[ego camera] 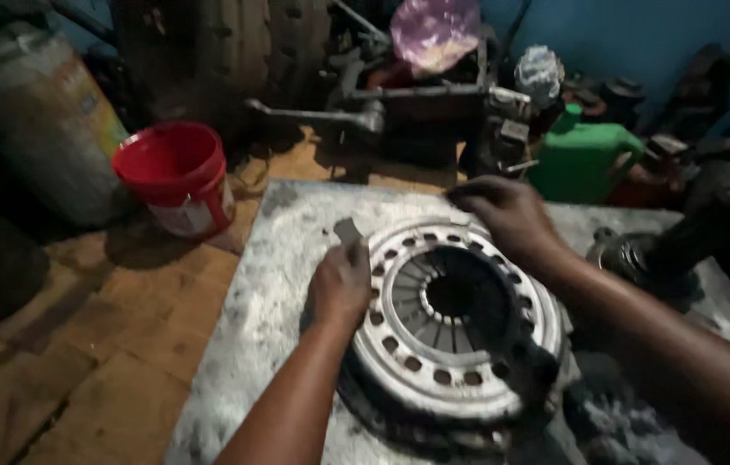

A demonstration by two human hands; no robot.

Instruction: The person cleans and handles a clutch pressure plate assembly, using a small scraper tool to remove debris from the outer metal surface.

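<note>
A round grey metal clutch cover (451,323), with holes around its rim and spring fingers about a dark centre hole, lies flat on a worn metal sheet (270,293). My left hand (341,282) rests on the cover's left rim and grips a small flat grey tool that sticks up by the edge. My right hand (507,213) lies on the far rim, fingers curled over the edge. Both forearms reach in from the bottom of the view.
A red bucket (180,176) stands on the wooden floor at the left, next to a large drum (33,129). Behind the sheet sit a green jerrycan (584,159), dark machine parts (421,103) and a tyre (218,52). Another dark metal part (640,258) lies at the right.
</note>
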